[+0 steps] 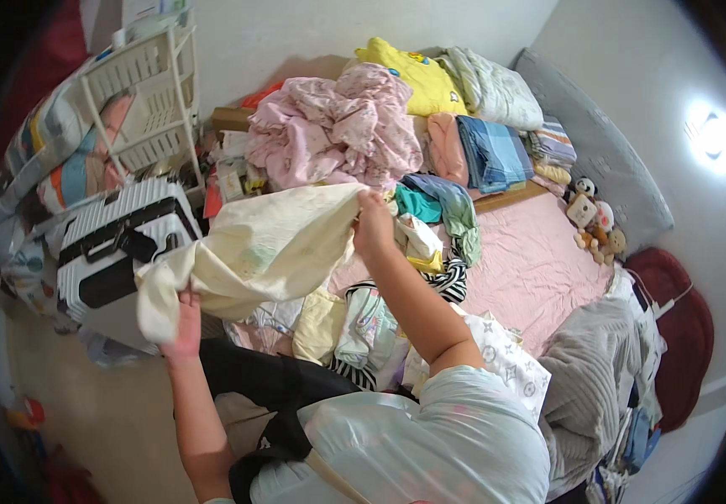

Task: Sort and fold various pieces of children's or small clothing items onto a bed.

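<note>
Cream cloth (283, 239) with a faint greenish print hangs spread between the person's two hands, held up over the near side of the bed (531, 260). From where I stand, the right grip (373, 227) is clamped on its upper corner, fingers folded over the edge. The left grip (181, 326), lower down, has its fingers tucked up beneath the other end, which droops over them; I cannot tell whether they are pinched together.

Just beyond the left grip stands a silver ribbed suitcase (140, 208) with a black band, and farther past it a cream plastic rack (132, 71). Ahead of the right grip rises a heap of pink floral bedding (338, 122), with a yellow pillow (417, 80) behind. To the right grip's right lie a teal cloth (417, 203), a folded blue plaid cloth (493, 155) and, well apart, some plush toys (583, 210). Nearer the body, below the right grip, are a pale yellow garment (319, 323) and black-and-white striped fabric (455, 284). Grey ribbed blanket (589, 361) sprawls far to the right.
</note>
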### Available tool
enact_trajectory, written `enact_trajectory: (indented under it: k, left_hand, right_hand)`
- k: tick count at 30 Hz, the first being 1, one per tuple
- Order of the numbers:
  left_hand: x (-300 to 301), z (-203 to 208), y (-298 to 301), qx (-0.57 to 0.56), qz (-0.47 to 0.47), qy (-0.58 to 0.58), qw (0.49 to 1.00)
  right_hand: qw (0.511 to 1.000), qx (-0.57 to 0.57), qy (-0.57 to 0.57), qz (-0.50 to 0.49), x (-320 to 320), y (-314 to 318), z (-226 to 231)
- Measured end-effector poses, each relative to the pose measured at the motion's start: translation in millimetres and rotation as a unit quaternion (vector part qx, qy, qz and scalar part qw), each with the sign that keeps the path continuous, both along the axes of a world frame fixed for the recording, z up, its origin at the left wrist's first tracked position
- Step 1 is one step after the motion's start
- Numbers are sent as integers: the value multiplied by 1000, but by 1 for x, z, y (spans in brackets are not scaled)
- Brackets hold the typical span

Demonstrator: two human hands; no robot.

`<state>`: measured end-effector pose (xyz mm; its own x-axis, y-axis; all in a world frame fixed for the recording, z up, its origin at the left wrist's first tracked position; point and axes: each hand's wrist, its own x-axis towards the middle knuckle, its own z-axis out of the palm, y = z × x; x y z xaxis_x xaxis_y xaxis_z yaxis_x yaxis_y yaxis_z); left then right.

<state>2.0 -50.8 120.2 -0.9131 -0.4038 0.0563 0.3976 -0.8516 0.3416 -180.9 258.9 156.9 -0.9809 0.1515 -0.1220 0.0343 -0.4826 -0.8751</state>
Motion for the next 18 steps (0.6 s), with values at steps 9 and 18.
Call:
enact_trajectory:
  k: [9, 18]
  left_hand:
    - [7, -130, 34, -731, 4, -296, 615]
    - [-7, -132, 52, -866, -139, -332, 346]
  right_hand:
    - [843, 495, 113, 180, 4, -23, -90]
    - [427, 745, 145, 492, 58, -46, -199]
